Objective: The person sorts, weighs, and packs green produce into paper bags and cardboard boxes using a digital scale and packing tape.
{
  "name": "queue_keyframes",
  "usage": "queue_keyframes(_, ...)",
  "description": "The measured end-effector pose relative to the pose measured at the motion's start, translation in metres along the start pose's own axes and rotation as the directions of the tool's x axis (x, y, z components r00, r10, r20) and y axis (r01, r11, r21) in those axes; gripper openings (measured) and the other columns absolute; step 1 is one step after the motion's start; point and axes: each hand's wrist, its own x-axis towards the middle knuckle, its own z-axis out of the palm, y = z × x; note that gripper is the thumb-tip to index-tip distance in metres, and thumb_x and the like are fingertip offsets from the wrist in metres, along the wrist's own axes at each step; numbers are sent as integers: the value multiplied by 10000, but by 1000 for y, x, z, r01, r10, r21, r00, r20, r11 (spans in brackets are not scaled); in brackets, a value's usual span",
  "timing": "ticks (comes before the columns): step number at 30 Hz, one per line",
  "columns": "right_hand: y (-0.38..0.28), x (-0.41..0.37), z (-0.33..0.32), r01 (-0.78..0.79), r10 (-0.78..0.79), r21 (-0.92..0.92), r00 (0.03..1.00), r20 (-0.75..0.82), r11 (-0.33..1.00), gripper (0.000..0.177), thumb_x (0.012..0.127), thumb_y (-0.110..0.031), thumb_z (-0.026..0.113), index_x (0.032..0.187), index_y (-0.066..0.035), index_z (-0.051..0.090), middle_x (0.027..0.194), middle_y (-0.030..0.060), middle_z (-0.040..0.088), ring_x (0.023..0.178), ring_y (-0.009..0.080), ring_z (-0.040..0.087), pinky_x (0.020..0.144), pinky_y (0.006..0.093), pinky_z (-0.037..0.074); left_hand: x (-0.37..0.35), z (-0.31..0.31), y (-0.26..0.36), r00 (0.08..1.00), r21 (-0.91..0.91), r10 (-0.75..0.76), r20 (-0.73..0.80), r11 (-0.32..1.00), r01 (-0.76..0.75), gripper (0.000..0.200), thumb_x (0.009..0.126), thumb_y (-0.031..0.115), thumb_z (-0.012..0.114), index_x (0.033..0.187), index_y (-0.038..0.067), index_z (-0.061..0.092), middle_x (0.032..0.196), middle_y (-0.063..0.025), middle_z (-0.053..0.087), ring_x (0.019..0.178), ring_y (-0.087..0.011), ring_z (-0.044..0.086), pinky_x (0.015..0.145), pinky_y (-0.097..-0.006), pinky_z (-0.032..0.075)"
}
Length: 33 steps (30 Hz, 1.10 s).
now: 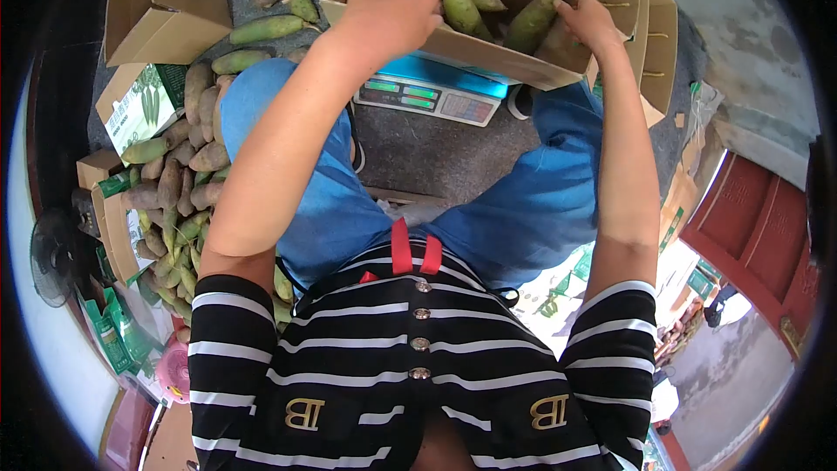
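Between the knees (288,122), a scale (436,96) on the floor (427,153) carries an open cardboard box (488,54) of long green fruit (459,7). Farther in, the left hand (392,9) curls over the box's near wall, and I cannot tell whether it holds anything; the right hand (593,22) grips one of them inside the box.

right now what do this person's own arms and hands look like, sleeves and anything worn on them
Both arms are bare below short sleeves. The left sleeve and right sleeve are black with thin white horizontal stripes and end above the elbow. The left hand and right hand wear no gloves; no watch, bracelet or ring shows.
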Motion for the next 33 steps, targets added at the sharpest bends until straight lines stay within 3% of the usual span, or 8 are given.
queue_keyframes(10,12,34,42,-120,128,461,992,13,879,590,829,-454,577,1136,47,520,848,158,660,676,265,645,698,382,501,7,8,8,985,44,-25,171,999,17,296,828,271,599,1041,67,571,967,-127,608,962,-300,586,797,-437,462)
queue_keyframes(16,-7,25,40,233,-239,282,971,-14,931,573,794,-464,632,1203,-74,531,1024,141,630,918,256,617,815,356,477,10,10,11,977,24,1,213,1000,-6,298,818,263,610,1030,57,572,969,-129,612,961,-296,591,795,-433,461)
queue_keyframes(17,-11,24,43,376,-370,270,926,-75,886,480,842,-376,621,1224,-102,522,1046,93,602,945,195,579,795,314,471,10,10,12,975,23,3,222,1000,-8,297,813,260,614,1026,56,572,969,-129,612,961,-296,591,796,-432,459)
queue_keyframes(20,-36,7,42,587,-592,237,804,-56,774,435,834,-399,599,1136,-88,572,1024,136,623,971,269,594,831,348,465,12,9,16,968,6,4,252,1000,-6,297,799,251,628,1016,56,573,969,-130,611,962,-296,590,800,-431,456)
queue_keyframes(22,-55,-3,47,478,-551,279,765,333,833,395,848,-359,585,1145,-100,562,1037,145,620,977,302,590,836,383,456,14,10,16,960,-15,-3,278,1000,8,297,788,245,639,1010,58,575,969,-129,611,962,-296,590,803,-430,455)
queue_keyframes(27,-71,-22,46,548,-563,152,822,87,823,447,833,-294,610,1195,-49,518,985,170,635,919,314,603,794,393,464,13,14,14,960,-12,-3,281,1000,7,299,779,237,650,1009,59,582,979,-130,615,956,-299,598,799,-431,459)
queue_keyframes(30,-68,-25,30,367,-297,-220,909,294,904,472,795,-379,629,1140,-67,545,1037,184,618,999,344,572,822,429,465,14,12,14,954,0,-24,298,1000,25,288,780,232,648,1005,60,598,992,-132,618,953,-298,603,801,-433,464)
queue_keyframes(33,-70,-34,24,377,-315,-213,908,275,901,485,790,-415,623,1103,-50,559,1015,180,625,975,346,580,802,437,469,13,9,15,947,-8,-23,321,1000,27,275,783,230,645,998,61,615,1003,-138,621,955,-299,605,806,-433,467)
